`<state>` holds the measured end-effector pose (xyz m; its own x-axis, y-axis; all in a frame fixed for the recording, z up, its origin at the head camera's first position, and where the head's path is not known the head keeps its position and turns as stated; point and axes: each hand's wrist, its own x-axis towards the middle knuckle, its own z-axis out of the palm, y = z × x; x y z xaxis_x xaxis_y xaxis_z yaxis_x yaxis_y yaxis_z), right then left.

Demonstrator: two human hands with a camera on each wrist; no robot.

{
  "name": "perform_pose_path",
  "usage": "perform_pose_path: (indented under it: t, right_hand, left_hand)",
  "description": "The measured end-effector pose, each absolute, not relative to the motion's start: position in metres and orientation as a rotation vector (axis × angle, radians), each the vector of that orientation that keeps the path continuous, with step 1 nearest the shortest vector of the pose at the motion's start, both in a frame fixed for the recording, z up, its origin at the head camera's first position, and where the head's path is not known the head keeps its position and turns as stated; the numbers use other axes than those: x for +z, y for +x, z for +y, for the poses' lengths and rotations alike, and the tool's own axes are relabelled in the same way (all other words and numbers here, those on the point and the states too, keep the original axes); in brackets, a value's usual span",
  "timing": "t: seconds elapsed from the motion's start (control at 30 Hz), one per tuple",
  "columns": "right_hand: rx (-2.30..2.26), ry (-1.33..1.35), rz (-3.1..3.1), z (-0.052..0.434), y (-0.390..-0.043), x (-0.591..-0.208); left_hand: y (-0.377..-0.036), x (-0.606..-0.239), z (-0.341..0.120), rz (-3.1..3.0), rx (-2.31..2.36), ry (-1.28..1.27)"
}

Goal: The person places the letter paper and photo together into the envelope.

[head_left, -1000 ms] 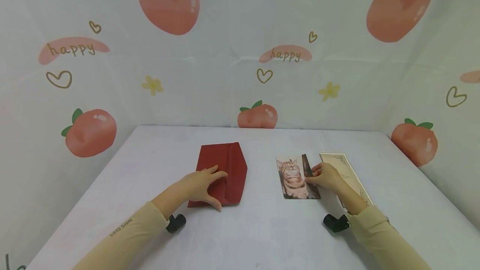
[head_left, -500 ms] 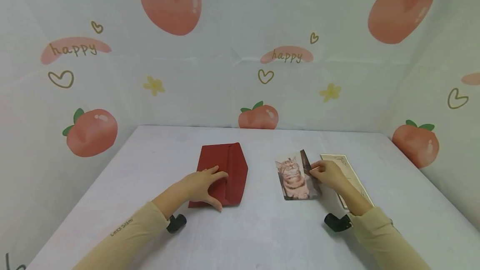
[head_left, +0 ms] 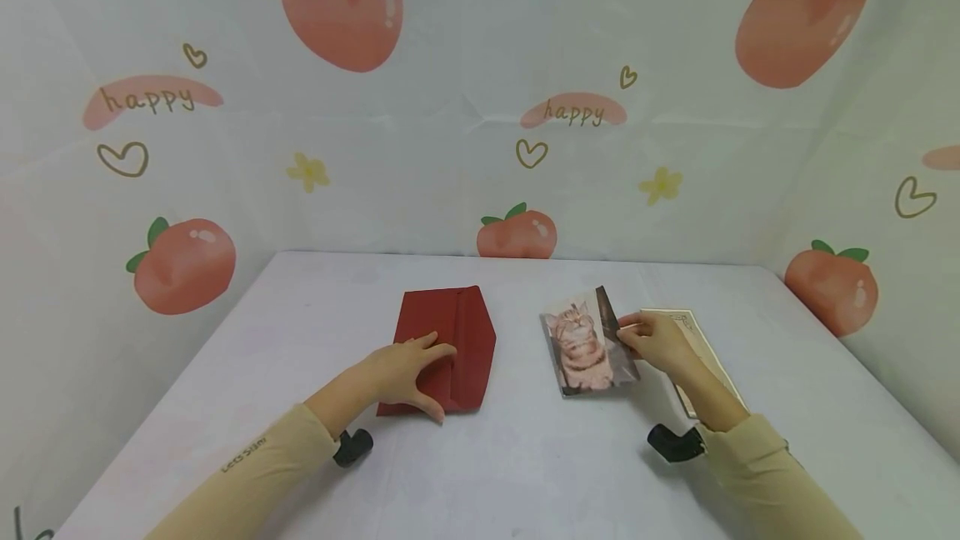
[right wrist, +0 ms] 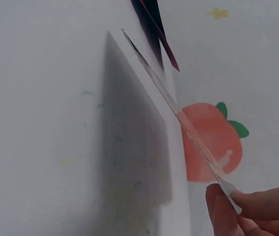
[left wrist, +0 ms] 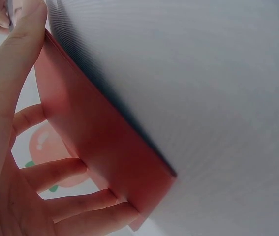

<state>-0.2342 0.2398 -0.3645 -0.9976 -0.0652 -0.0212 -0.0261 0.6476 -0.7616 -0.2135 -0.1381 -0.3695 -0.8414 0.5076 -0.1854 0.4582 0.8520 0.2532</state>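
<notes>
My right hand [head_left: 654, 344] pinches the photo [head_left: 583, 344] by its edge, tilted up off the worktop [head_left: 525, 457], right of the envelope [head_left: 457, 340]. My left hand [head_left: 401, 373] lies flat on the envelope. Photo lifted, not yet inside, I judge.

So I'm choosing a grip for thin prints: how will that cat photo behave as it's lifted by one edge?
The cat photo looks thin and probably light: the right hand pinches just one edge. It seems fairly stiff, since the right wrist view shows its sheet running straight, not drooping. Its glossy face may be slippery.
</notes>
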Motion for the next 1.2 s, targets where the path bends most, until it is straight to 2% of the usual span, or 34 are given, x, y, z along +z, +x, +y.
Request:
perform_pose_path:
  t: [1.2]
  right_hand:
    - [-1.376, -0.175, 2.783, 0.21, -0.24, -0.348]
  left_hand:
    - [-0.214, -0.369, -0.137, 2.775, 0.284, 0.736]
